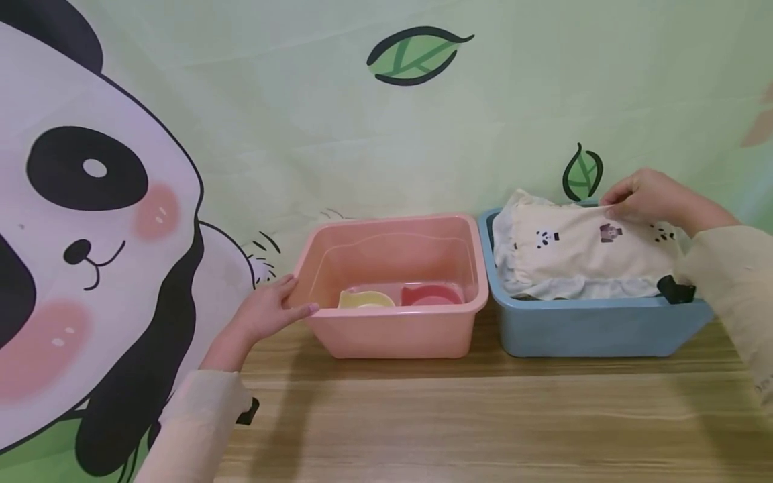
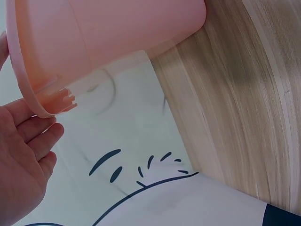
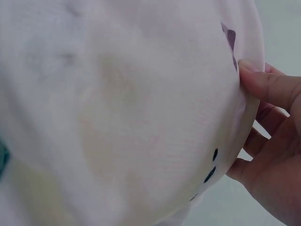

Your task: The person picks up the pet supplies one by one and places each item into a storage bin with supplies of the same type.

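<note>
My right hand point(image 1: 651, 198) pinches the upper edge of a cream cloth point(image 1: 580, 251) with small panda and bear prints and a ruffled border. In the right wrist view, the thumb lies on the cloth point(image 3: 155, 122) and the fingers are behind it. The cloth covers the top of a blue basin point(image 1: 598, 329); most of what lies beneath is hidden. At the front left corner of a pink basin point(image 1: 392, 334), my left hand point(image 1: 266, 312) touches the rim with fingers and thumb spread. The left wrist view shows loosely bent fingertips against the rim's edge.
Inside the pink basin lie a yellow piece point(image 1: 365, 299) and a red-pink piece point(image 1: 431, 295), both partly hidden by the front wall. Both basins stand side by side on a wooden table point(image 1: 459, 422). A green backdrop point(image 1: 290, 121) with a panda print hangs behind.
</note>
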`<state>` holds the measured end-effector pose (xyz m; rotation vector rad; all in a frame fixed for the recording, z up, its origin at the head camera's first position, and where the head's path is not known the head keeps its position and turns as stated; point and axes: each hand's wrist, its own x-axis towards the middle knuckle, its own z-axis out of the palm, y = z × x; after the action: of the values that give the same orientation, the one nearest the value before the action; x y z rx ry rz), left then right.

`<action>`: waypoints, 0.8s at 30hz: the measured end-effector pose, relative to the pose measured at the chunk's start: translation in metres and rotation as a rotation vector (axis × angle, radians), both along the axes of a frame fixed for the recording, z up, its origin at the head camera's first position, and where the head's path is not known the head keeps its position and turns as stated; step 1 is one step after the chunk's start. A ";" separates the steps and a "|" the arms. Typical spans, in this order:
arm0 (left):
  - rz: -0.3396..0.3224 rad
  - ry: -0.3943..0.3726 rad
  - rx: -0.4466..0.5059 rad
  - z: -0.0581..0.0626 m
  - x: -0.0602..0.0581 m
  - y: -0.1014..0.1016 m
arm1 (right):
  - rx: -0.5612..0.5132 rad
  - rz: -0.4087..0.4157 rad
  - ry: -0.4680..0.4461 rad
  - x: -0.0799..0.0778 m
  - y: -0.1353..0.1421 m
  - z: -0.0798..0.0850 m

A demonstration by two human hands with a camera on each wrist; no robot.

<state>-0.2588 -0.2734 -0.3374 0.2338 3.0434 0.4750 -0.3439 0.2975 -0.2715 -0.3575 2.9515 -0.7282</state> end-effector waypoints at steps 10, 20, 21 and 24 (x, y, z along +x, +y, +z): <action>0.004 -0.007 0.007 0.000 -0.001 0.002 | -0.029 -0.032 -0.070 -0.003 0.004 -0.011; 0.017 -0.015 0.011 0.001 0.002 0.002 | -0.033 -0.004 -0.070 -0.006 -0.001 -0.022; 0.014 -0.013 0.008 0.001 0.002 0.001 | -0.036 -0.004 -0.074 -0.006 -0.002 -0.022; 0.020 -0.013 0.012 0.000 0.003 0.000 | -0.043 -0.003 -0.084 -0.006 -0.003 -0.023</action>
<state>-0.2559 -0.2729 -0.3372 0.2008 3.0337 0.4947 -0.3504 0.2942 -0.2950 -0.3173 2.8622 -0.7874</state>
